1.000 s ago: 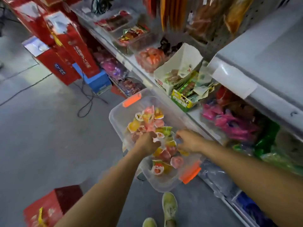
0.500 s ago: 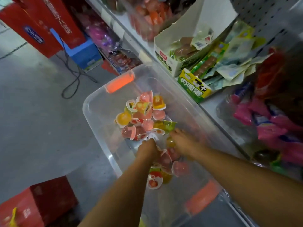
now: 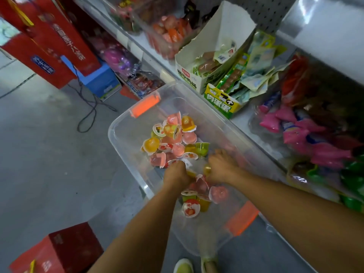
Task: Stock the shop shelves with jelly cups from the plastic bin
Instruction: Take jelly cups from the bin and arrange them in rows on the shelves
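A clear plastic bin [image 3: 118, 134] with orange handles sits low in front of the shop shelf [image 3: 246, 123]. Several jelly cups [image 3: 151, 144] in pink, orange, yellow and green lie heaped inside it. Both my hands are down in the bin among the cups. My left hand [image 3: 176, 174] is curled into a fist over a few cups near the middle of the heap. Just to its right, my right hand [image 3: 222, 164] has its fingers curled round cups, and a yellow one shows at its edge. More cups lie under my wrists.
On the shelf stand a white carton of sausages [image 3: 222, 36], a green and yellow snack box [image 3: 222, 101] and pink packets [image 3: 295, 131]. Red gift boxes [image 3: 65, 46], a blue box [image 3: 98, 79] and a cable [image 3: 88, 113] are on the floor at left. A red box [image 3: 59, 251] sits bottom left.
My view has dropped closer to the bin. Both hands have stayed in the heap and closed tighter over the cups.
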Demonstrator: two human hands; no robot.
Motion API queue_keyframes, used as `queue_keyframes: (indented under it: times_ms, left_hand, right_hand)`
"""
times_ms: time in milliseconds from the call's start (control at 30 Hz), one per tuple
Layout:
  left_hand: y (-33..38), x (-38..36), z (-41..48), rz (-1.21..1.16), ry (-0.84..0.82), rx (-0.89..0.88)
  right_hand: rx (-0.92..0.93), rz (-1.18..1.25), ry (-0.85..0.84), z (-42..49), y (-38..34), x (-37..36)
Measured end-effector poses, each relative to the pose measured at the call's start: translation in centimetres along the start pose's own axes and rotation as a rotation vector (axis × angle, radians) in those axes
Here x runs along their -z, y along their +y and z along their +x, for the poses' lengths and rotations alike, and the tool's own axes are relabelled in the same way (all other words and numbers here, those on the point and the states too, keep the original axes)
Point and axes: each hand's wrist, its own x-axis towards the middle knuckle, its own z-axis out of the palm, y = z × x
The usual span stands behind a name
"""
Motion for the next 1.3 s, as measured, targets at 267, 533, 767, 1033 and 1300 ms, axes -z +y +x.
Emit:
queue_keyframes:
  times_ms: [267, 533, 767, 1033, 1300]
  left_hand:
    - [1.9, 5.4, -9.3, -0.170, 0.152, -0.171]
    - [5.3, 9.5, -20.1, -0.350, 0.209, -0.425]
    - [11.5, 11.6, -29.2, -0.456, 0.219, -0.631]
    - [19.8, 10.3, -39.4, -0.424, 0.221, -0.806]
    - [27.6, 3.6, -52.6, -0.417, 0.159, -0.978]
  right_hand:
    - [-0.099, 0.509, 0.198, -11.2, -0.3, 4.9]
    - [-0.151, 0.849, 0.554, -24.9, -0.3, 8.4]
    - [-0.130, 1.023, 0.754, -36.0, 0.8, 11.4]
    - [-0.138, 1.003, 0.870, -49.8, 5.6, 13.8]
    - [-0.241, 0.802, 1.020, -66.3, 12.0, 11.2]
